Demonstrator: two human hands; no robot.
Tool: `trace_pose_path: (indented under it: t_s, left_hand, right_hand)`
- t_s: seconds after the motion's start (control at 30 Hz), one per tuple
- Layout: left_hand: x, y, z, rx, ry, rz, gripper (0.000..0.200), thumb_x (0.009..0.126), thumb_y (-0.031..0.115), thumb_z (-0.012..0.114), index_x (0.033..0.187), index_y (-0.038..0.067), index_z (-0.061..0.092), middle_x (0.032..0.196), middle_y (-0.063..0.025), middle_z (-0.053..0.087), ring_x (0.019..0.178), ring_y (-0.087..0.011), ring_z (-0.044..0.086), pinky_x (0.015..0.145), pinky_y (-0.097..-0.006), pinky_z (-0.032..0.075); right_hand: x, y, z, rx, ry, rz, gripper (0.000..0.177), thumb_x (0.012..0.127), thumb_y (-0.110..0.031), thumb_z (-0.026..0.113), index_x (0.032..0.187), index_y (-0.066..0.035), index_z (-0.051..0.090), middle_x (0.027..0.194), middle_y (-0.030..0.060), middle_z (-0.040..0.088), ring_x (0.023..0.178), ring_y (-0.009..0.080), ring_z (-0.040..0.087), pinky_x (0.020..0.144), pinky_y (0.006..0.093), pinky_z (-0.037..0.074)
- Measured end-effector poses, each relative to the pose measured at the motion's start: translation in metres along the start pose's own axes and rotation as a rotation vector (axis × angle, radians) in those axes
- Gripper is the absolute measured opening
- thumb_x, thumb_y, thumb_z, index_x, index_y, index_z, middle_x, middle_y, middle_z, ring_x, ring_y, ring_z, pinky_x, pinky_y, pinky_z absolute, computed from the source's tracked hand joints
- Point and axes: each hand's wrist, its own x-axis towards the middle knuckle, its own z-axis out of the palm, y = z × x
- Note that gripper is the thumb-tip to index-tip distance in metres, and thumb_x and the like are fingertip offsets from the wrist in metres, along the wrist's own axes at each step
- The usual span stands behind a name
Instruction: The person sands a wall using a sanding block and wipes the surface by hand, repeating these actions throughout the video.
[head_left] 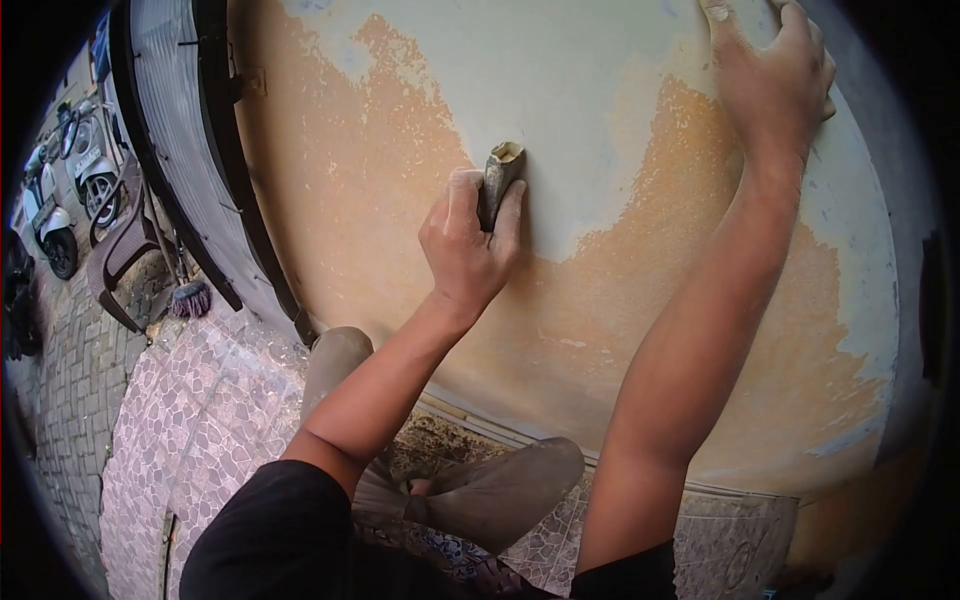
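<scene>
My left hand (pixel 465 240) is closed around a dark grey, tube-like piece that looks like rolled sandpaper (pixel 500 180), its pale hollow end pointing up. It is held at the wall (pixel 540 90), where a smooth pale grey-green coat meets rough tan patches. Higher up on the right, my right hand (pixel 775 85) is against the wall with its thumb apart and its other fingers curled. Whatever lies under those fingers is hidden, and the top edge of the view cuts the hand off. Pale dust covers the fingers of both hands.
A dark-framed metal shutter (pixel 185 130) borders the wall on the left. Beyond it are a brown plastic chair (pixel 125 250), a broom (pixel 190 298) and parked scooters (pixel 50 215). My bent knees (pixel 500 490) are close to the wall's foot, above patterned tiles (pixel 210 410).
</scene>
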Motion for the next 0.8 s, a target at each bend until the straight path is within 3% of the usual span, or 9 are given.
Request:
trace_pose_path:
  t_s: [0.07, 0.1, 0.17, 0.2, 0.3, 0.47, 0.57, 0.63, 0.8]
  left_hand:
    - [-0.029, -0.014, 0.000, 0.039, 0.007, 0.088, 0.024, 0.085, 0.008, 0.078, 0.090, 0.005, 0.055, 0.074, -0.0120, 0.059, 0.058, -0.0315, 0.057, 0.053, -0.0391, 0.043]
    - [-0.053, -0.022, -0.007, 0.105, -0.088, 0.083, 0.023, 0.084, 0.008, 0.078, 0.091, 0.005, 0.057, 0.080, -0.0113, 0.060, 0.061, -0.0302, 0.058, 0.053, -0.0380, 0.045]
    - [-0.097, -0.042, -0.017, 0.090, -0.201, 0.069, 0.022, 0.085, 0.008, 0.078, 0.088, 0.005, 0.056, 0.074, -0.0117, 0.059, 0.059, -0.0306, 0.058, 0.053, -0.0381, 0.045]
    - [-0.095, -0.039, -0.017, 0.085, -0.199, 0.069, 0.022, 0.085, 0.008, 0.078, 0.088, 0.005, 0.056, 0.074, -0.0117, 0.059, 0.059, -0.0306, 0.058, 0.053, -0.0381, 0.045]
    - [-0.058, -0.014, -0.015, -0.056, -0.119, -0.175, 0.022, 0.087, 0.009, 0.077, 0.084, 0.004, 0.056, 0.064, -0.0124, 0.055, 0.052, -0.0271, 0.053, 0.050, -0.0369, 0.041]
    - [-0.001, -0.005, 0.010, -0.086, 0.139, -0.018, 0.023, 0.087, 0.007, 0.077, 0.084, 0.004, 0.054, 0.072, -0.0117, 0.059, 0.057, -0.0249, 0.054, 0.051, -0.0371, 0.039]
    - [-0.045, -0.018, 0.003, -0.019, 0.044, -0.088, 0.022, 0.086, 0.007, 0.077, 0.085, 0.005, 0.055, 0.076, -0.0114, 0.060, 0.061, -0.0270, 0.057, 0.052, -0.0375, 0.041]
    - [-0.092, -0.037, -0.008, 0.037, -0.155, 0.085, 0.022, 0.085, 0.008, 0.077, 0.085, 0.005, 0.055, 0.077, -0.0117, 0.061, 0.062, -0.0297, 0.059, 0.053, -0.0386, 0.043]
    - [-0.046, -0.012, -0.014, -0.006, -0.153, -0.038, 0.022, 0.085, 0.008, 0.077, 0.086, 0.005, 0.055, 0.073, -0.0133, 0.059, 0.061, -0.0314, 0.059, 0.053, -0.0392, 0.043]
  right_hand:
    - [0.000, -0.004, 0.004, 0.030, 0.015, 0.026, 0.047, 0.089, -0.026, 0.074, 0.131, -0.011, 0.058, 0.131, 0.0089, 0.058, 0.130, 0.0274, 0.049, 0.113, 0.0446, 0.033]
    - [0.001, -0.004, 0.006, -0.025, 0.024, 0.022, 0.047, 0.089, -0.026, 0.074, 0.131, -0.011, 0.058, 0.131, 0.0086, 0.058, 0.130, 0.0275, 0.049, 0.113, 0.0448, 0.033]
    - [0.003, 0.001, 0.011, -0.084, 0.033, 0.018, 0.046, 0.089, -0.025, 0.074, 0.131, -0.011, 0.058, 0.131, 0.0084, 0.058, 0.130, 0.0275, 0.049, 0.113, 0.0450, 0.033]
    - [0.005, 0.008, 0.014, -0.109, 0.011, 0.032, 0.046, 0.090, -0.025, 0.073, 0.131, -0.012, 0.058, 0.131, 0.0080, 0.057, 0.130, 0.0275, 0.049, 0.113, 0.0451, 0.033]
    - [0.004, 0.006, 0.010, -0.096, 0.011, 0.011, 0.045, 0.090, -0.025, 0.073, 0.130, -0.013, 0.058, 0.130, 0.0071, 0.058, 0.129, 0.0273, 0.049, 0.113, 0.0451, 0.033]
    - [0.001, -0.004, 0.007, -0.038, 0.044, 0.035, 0.043, 0.090, -0.026, 0.073, 0.129, -0.014, 0.059, 0.129, 0.0060, 0.058, 0.129, 0.0269, 0.049, 0.113, 0.0450, 0.032]
    - [-0.001, -0.007, 0.007, -0.060, 0.029, 0.032, 0.043, 0.090, -0.026, 0.072, 0.129, -0.014, 0.058, 0.129, 0.0062, 0.058, 0.130, 0.0269, 0.049, 0.113, 0.0451, 0.032]
    - [-0.002, -0.020, 0.004, -0.081, 0.044, 0.050, 0.042, 0.090, -0.026, 0.072, 0.129, -0.014, 0.058, 0.129, 0.0066, 0.058, 0.129, 0.0273, 0.049, 0.113, 0.0450, 0.033]
    - [0.002, -0.005, 0.007, -0.060, 0.000, 0.062, 0.042, 0.091, -0.024, 0.072, 0.128, -0.013, 0.058, 0.128, 0.0076, 0.058, 0.129, 0.0281, 0.049, 0.114, 0.0463, 0.032]
